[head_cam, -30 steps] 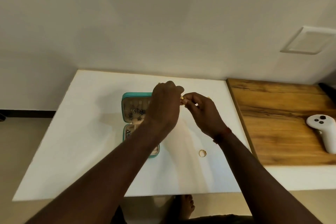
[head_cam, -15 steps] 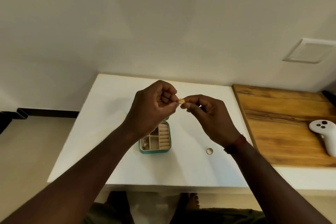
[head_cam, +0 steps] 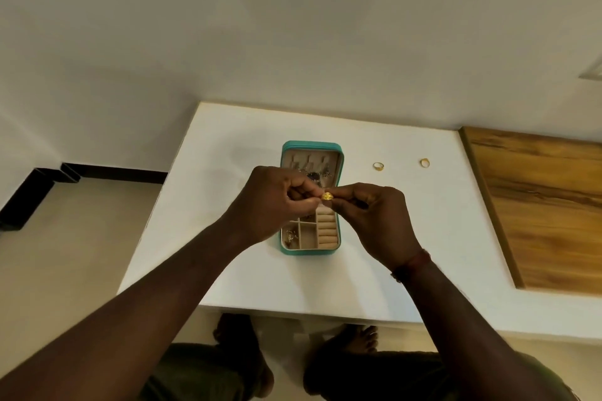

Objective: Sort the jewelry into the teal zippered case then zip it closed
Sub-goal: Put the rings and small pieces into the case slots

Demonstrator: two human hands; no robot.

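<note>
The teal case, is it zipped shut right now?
No, the teal case lies open on the white table, its beige compartments showing.

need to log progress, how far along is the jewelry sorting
Partly done. The open teal case already holds dark pieces in its lid and small items in a front compartment. In hand: a gold ring pinched between the left hand and right hand. Left: two rings on the white table, then zipping.
</note>
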